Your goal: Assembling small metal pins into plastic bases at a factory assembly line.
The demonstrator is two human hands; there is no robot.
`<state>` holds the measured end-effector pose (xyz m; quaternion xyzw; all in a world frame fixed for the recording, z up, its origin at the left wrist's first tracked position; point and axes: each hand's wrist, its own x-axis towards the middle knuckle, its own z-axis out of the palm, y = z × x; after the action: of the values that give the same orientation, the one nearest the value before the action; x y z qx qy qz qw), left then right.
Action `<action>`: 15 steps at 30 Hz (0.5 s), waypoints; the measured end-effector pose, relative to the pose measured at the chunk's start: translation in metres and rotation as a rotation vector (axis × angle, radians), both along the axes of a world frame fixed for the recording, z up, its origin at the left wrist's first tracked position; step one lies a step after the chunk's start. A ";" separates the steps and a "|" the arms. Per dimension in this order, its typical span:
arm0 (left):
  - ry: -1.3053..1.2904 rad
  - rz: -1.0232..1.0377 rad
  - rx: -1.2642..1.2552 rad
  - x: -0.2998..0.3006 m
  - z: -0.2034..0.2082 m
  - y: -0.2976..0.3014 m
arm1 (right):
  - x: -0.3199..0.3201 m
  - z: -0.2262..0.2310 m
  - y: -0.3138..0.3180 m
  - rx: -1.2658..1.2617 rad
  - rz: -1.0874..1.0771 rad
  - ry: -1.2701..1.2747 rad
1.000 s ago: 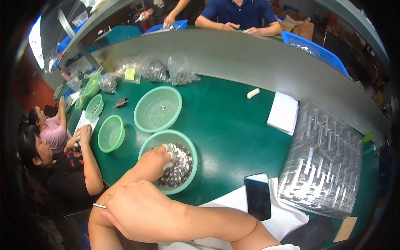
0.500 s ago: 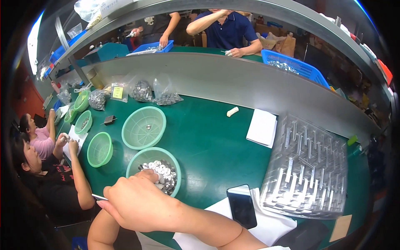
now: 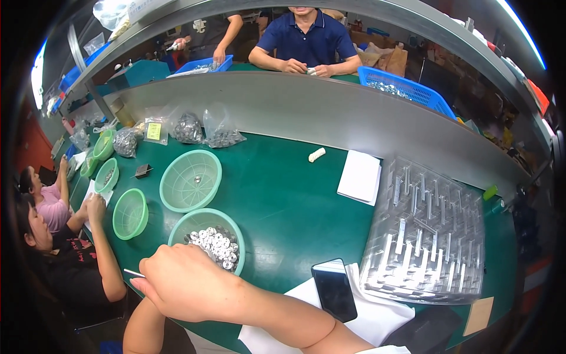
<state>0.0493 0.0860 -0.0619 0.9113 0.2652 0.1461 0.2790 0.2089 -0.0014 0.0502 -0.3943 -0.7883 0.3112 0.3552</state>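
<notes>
**Once out of the bowl, tucked away beneath the other fist**

Compared with a second ago: no longer dipping into the pale green plastic mesh bowl at 10 o'clock. Left hand now hidden under the right hand, only its forearm showing at 7 o'clock; open or closed, cannot tell. Right hand drawn a little further toward 9 o'clock, knuckles up, fingers curled tight, apparently pinching a thin metal pin that pokes out at 9 o'clock. Result: heap of small round silver metal parts uncovered in the bowl, just beyond the knuckles at 12 o'clock, untouched.

Underneath, a dark green matte tabletop. At 11 o'clock a larger, nearly empty green mesh bowl; at 9 o'clock a small bright green one. At 3 o'clock a black smartphone face up on a white sheet, beside a clear moulded plastic tray. Further off, a white paper pad and clear bags of grey parts.

Beyond, a curved grey partition, a blue plastic basket, seated co-workers at 12 and 9 o'clock.
</notes>
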 end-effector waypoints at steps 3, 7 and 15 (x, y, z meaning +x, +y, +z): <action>-0.061 0.023 -0.053 0.001 0.004 0.001 | 0.005 0.001 0.002 -0.017 0.000 0.009; -0.158 0.061 -0.122 -0.003 0.004 0.003 | 0.002 -0.002 0.002 -0.022 -0.013 -0.011; -0.347 0.141 -0.259 -0.011 0.010 0.004 | 0.003 -0.001 0.002 -0.023 -0.009 0.006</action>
<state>0.0381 0.0897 -0.0520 0.8083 0.2930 0.2846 0.4240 0.2121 0.0008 0.0490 -0.4011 -0.7818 0.3198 0.3544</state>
